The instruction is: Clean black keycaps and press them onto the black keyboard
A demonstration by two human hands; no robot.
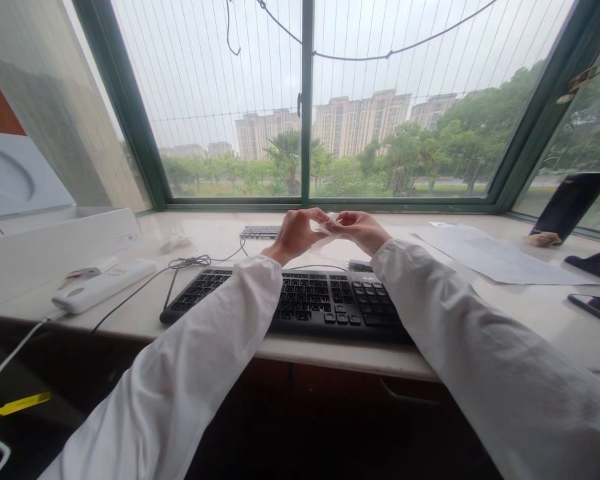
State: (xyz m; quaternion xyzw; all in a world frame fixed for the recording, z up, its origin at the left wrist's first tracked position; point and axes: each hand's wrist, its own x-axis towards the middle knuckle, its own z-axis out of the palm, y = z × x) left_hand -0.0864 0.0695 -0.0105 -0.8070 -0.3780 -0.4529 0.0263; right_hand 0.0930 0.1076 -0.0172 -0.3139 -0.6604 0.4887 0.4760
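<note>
Both of my arms, in white sleeves, reach out over a black keyboard [310, 301] on the pale window counter [530, 307]. My left hand [295, 233] and my right hand [361, 230] meet above the keyboard's far edge. Their fingers pinch a small white piece [329, 225], like a tissue or wipe, held between the two hands. What exactly it is stays unclear.
A white power strip [103, 285] and a white box [55, 240] lie at the left, with cables [190, 263] running to the keyboard. A second small keyboard [260, 232] sits by the window. Papers [490, 257], a propped phone [570, 203] and another phone [597, 308] are at the right.
</note>
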